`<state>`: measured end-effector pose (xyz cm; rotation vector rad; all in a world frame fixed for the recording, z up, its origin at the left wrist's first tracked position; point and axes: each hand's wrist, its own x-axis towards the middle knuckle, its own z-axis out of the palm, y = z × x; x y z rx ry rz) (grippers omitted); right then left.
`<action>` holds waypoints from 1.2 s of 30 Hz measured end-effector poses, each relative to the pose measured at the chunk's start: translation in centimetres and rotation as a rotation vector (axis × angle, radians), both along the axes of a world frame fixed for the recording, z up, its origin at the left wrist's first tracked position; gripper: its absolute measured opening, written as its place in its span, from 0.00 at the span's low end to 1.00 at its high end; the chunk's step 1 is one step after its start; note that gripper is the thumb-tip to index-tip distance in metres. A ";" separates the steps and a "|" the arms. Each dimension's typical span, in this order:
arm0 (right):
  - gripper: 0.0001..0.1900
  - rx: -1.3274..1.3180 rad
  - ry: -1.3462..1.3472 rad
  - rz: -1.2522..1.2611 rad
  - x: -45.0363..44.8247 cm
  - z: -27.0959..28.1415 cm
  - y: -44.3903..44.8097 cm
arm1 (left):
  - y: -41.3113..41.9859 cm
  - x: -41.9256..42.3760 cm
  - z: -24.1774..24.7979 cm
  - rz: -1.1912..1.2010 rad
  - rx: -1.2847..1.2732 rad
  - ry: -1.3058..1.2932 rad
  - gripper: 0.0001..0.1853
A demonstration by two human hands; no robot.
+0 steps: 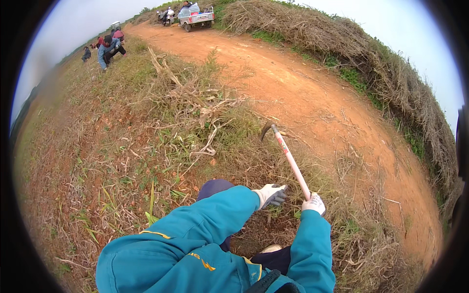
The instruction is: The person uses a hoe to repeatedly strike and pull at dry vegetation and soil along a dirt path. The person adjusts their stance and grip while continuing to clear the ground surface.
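Note:
My right hand (314, 204), in a white work glove, is wrapped around the lower end of a pale wooden handle. This belongs to a hand hoe (291, 157), raised with its dark curved blade (266, 131) up and away from me, over the grassy road edge. To its left, my left hand (272, 195), in a white glove with a grey palm, reaches low over dry grass (256, 172). Its fingers are stretched out, and I see nothing held in them. Whether the fingertips touch the grass is unclear. My knee (216, 187) is bent beside the left sleeve.
A red dirt road (293, 95) curves past on the right, bordered by a long heap of dry brush (329, 36). Dry stalks (205, 106) lie ahead. Several people, including one crouching person (108, 49), are at far left. A three-wheeled cart (198, 18) stands up the road.

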<state>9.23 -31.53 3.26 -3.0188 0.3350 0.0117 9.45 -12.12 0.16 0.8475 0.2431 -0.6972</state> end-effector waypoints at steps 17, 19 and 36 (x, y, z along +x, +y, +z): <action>0.25 0.052 0.491 0.153 -0.7 -1.9 0.9 | -0.1 0.4 -2.4 -0.123 0.134 0.062 0.18; 0.25 0.094 0.522 0.125 -0.9 -1.6 1.0 | -0.1 0.4 -2.4 -0.127 0.109 0.063 0.15; 0.24 0.247 0.560 0.218 -9.1 -3.1 6.6 | -1.3 -0.8 -6.3 0.020 0.615 0.245 0.19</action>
